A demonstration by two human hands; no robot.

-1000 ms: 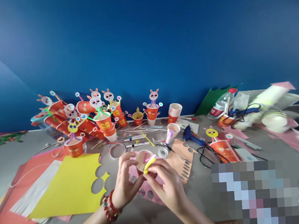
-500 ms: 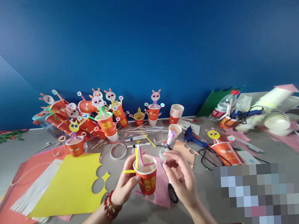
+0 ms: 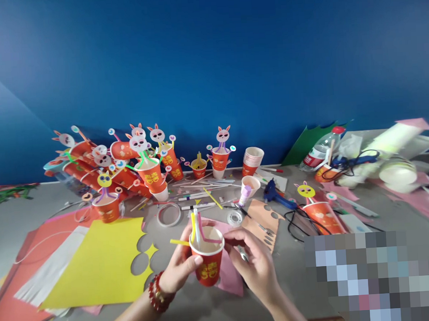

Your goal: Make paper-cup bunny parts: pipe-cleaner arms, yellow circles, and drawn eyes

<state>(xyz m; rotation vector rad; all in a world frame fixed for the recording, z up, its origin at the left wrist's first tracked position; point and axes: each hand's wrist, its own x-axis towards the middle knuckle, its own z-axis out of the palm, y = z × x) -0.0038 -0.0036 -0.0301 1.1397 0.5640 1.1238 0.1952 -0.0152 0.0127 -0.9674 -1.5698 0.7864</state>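
We see the red paper cup (image 3: 207, 261) low in the middle of the frame, standing up straight with its open mouth facing up. Our left hand (image 3: 177, 271) holds it from the left side. The thumb lies across the front of the cup and the other fingers wrap round the back, so this hand is closed tight on the cup.

Bendy sticks poke out of the cup's mouth. A yellow stick (image 3: 193, 227) stands up at the left side of the rim, and one yellow end sticks out flat to the left. A pink stick (image 3: 206, 233) stands just beside it, then bends and runs flat to the right, along the top of the cup.

Our right hand (image 3: 255, 267) is just to the right of the cup. Its fingertips (image 3: 229, 237) are bunched together right at the rim, where the pink stick ends. We cannot tell if they pinch the stick or only touch it.

So the cup sits between our two hands. The cup's long way runs up and down. The pink stick's end points right, toward the right hand, so that hand is the nearer one to it.

Behind the cup, a pink sheet (image 3: 231, 275) lies on the grey table (image 3: 18, 221). A yellow sheet (image 3: 97, 264) with round holes lies to the left. A roll of tape (image 3: 234, 218) lies a little higher, near the middle.
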